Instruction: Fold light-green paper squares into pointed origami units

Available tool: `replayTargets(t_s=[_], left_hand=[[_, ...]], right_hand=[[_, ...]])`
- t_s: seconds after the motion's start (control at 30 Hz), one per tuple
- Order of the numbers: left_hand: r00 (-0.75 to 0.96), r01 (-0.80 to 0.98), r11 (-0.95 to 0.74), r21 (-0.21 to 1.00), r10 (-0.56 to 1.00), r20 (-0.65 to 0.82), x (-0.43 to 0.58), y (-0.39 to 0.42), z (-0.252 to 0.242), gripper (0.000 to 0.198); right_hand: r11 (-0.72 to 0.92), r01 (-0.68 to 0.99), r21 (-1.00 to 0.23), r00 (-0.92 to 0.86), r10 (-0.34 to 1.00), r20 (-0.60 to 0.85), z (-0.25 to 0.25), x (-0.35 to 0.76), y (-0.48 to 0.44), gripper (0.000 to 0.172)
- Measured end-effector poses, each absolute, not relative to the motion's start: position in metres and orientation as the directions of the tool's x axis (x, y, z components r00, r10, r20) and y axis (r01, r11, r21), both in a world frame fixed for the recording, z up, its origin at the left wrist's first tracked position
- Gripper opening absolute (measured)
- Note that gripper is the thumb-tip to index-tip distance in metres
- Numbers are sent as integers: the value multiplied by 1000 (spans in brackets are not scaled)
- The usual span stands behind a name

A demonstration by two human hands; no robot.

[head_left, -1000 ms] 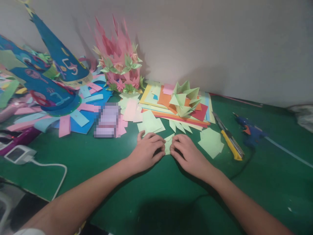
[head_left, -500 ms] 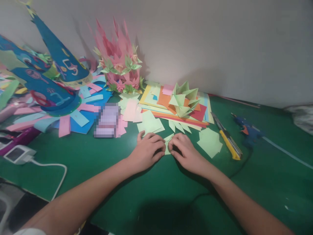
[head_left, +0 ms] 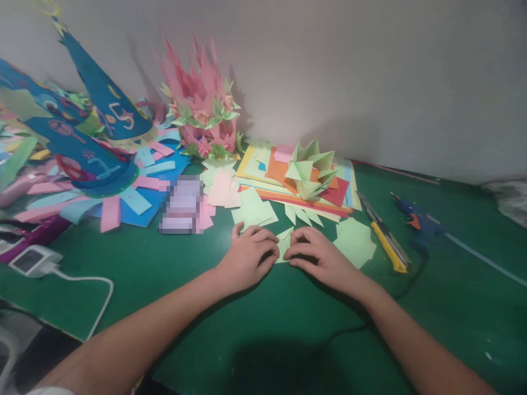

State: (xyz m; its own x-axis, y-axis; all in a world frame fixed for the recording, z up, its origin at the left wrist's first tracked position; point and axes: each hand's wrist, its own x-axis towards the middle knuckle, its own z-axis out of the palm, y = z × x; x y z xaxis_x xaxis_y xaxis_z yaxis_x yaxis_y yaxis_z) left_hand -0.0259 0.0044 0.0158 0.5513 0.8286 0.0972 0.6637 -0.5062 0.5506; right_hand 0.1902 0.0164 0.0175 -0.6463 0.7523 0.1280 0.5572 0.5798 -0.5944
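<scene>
A small light green paper piece [head_left: 284,244] lies on the green table [head_left: 263,318], pressed between both hands. My left hand [head_left: 247,255] curls its fingers down on the paper's left side. My right hand [head_left: 315,255] curls onto its right side, fingertips close to the left hand's. Most of the paper is hidden under the fingers. Just behind the hands lie several folded green paper points [head_left: 302,215] and loose green squares [head_left: 253,210].
A stack of coloured sheets [head_left: 263,164] carries a green folded paper star [head_left: 310,170]. A yellow utility knife [head_left: 387,238] and a blue glue gun [head_left: 415,219] lie to the right. Blue paper cones [head_left: 107,104], a pink paper flower piece [head_left: 201,104], and a white adapter [head_left: 33,260] stand left.
Both hands stay on the green paper piece; the right hand's fingers have shifted slightly along it. The view has tilted a little.
</scene>
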Motion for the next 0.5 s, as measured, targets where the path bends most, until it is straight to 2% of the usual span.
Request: replayTargets(t_s=[0.2,0.5], left_hand=[[554,673,-506,539,828,87,-25,4,16,11],[543,665,-499,556,834,99,-25,4,15,10]], right_hand=[[666,522,-533,-691,697,194,15,190,18,19],[666,599,-444,-681,716,154,12,181,16,18]])
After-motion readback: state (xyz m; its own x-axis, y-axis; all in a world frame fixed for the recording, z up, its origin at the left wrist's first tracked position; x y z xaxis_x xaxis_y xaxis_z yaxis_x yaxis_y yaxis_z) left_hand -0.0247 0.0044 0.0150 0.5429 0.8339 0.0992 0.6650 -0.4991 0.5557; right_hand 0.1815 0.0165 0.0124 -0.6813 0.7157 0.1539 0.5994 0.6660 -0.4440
